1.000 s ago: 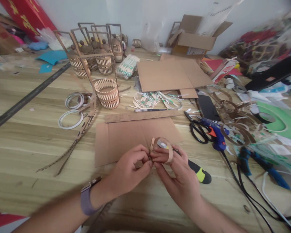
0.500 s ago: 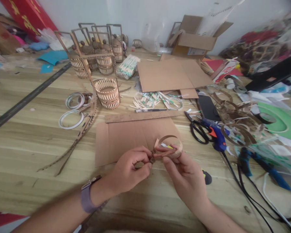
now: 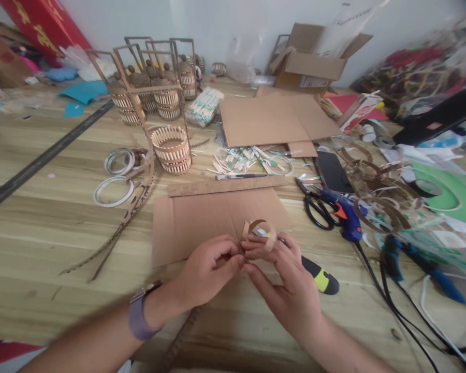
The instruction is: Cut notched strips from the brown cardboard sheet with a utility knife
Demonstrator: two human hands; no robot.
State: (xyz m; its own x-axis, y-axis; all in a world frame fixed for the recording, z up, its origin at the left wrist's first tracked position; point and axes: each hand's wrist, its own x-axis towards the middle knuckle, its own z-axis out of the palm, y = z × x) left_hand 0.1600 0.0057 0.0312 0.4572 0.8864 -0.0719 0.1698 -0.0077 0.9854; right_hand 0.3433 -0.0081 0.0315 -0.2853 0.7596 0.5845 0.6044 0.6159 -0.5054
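My left hand (image 3: 213, 272) is closed in a pinch on a thin brown cardboard strip (image 3: 263, 228). The strip curls into a loop above the fingers of my right hand (image 3: 285, 282), whose thumb and fingers close on it beside the left fingertips. Both hands hover over the near edge of a flat cardboard sheet (image 3: 202, 223). Behind my right hand lies a utility knife (image 3: 326, 282) with a black and yellow handle; the hand covers its middle. A dark notched strip (image 3: 180, 336) shows below my left wrist; whether it joins the held one is hidden.
On the right are black-handled scissors (image 3: 318, 212), a blue glue gun (image 3: 347, 217) with cables, and a phone (image 3: 334, 171). To the left stand a slatted basket (image 3: 173, 150), tape rolls (image 3: 114, 191) and long strips (image 3: 128, 217). More cardboard (image 3: 272, 119) lies farther back.
My right hand has shifted left, up against the left fingertips, and the strip's loop has moved left with it. More of the utility knife's handle now shows. My left hand has barely moved.
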